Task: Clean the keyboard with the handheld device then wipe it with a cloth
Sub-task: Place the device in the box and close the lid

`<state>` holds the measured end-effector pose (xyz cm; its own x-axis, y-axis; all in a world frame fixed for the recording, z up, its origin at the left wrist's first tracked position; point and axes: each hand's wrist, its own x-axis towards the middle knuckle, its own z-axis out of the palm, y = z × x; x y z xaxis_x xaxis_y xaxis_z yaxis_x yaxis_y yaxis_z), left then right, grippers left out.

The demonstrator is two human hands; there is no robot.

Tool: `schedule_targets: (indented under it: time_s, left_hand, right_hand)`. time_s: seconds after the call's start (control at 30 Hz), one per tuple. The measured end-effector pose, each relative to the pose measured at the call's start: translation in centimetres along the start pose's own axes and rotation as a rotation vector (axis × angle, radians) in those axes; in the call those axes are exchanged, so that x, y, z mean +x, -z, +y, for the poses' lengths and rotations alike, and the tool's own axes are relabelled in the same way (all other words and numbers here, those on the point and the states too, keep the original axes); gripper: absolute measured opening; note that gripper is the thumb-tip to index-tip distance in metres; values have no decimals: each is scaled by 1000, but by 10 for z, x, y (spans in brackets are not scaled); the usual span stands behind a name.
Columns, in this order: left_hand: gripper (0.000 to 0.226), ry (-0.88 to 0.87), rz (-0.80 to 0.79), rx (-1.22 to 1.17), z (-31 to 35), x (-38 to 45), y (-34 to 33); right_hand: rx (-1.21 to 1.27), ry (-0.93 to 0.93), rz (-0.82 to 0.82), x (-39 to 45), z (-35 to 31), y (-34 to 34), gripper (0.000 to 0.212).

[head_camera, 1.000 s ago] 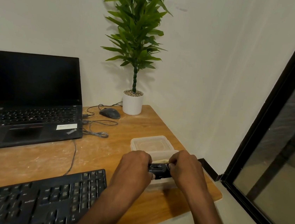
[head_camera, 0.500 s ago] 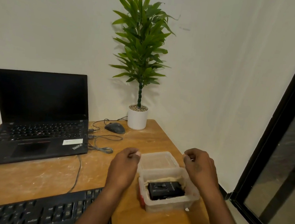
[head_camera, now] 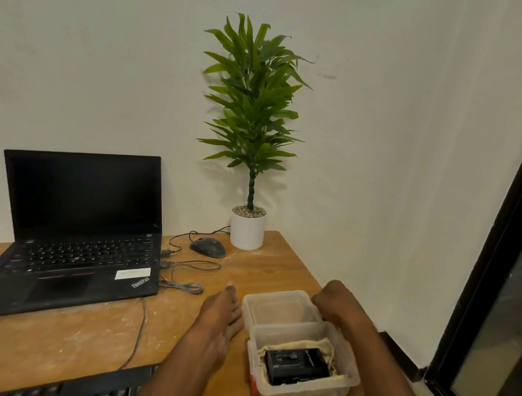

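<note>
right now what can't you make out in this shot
- Keyboard, head view: only its far right corner shows, the rest is cut by the bottom edge and hidden by the left arm.
- Black device in the plastic box: its markings are too small to read.
- Right hand: seen from behind at the lid, so its fingers are hidden.
- Cloth: mostly under the device.

Black laptop (head_camera: 77, 229), black keyboard (head_camera: 91, 390), black device (head_camera: 297, 365) on beige cloth (head_camera: 298, 345). Translucent whitish container (head_camera: 302, 394). Green plant (head_camera: 254, 106), white pot (head_camera: 247, 232). Orange-brown wood surface (head_camera: 58, 337), pale scuffs.
</note>
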<state>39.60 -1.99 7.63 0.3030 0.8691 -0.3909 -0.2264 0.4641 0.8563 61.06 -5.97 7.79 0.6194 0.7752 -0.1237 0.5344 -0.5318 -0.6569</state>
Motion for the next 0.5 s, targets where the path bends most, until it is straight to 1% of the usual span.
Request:
schedule_targets:
  time_s: [0.13, 0.2, 0.27, 0.3, 0.37, 0.43, 0.5]
  left_hand:
    - [54, -7, -4, -31, 3, -2, -4]
    - [50, -27, 4, -71, 8, -5, -5]
    - [40, -78, -1, -101, 17, -13, -5]
    - [32, -107, -10, -93, 21, -21, -5]
    - [17, -163, -48, -61, 30, -39, -6]
    - [19, -211, -87, -46, 35, -58, -7]
    - [20, -256, -97, -19, 34, -70, -3]
  right_hand:
    - [181, -23, 39, 3, 0, 1, 12]
    - [251, 3, 70, 0, -4, 7, 16]
    - [263, 82, 128, -9, -10, 15, 24]
    - [261, 129, 169, -15, -13, 18, 24]
    - [249, 199, 253, -33, -20, 25, 14]
    - [226, 220, 341, -55, -22, 32, 34]
    - [201, 239, 393, -80, -18, 36, 36]
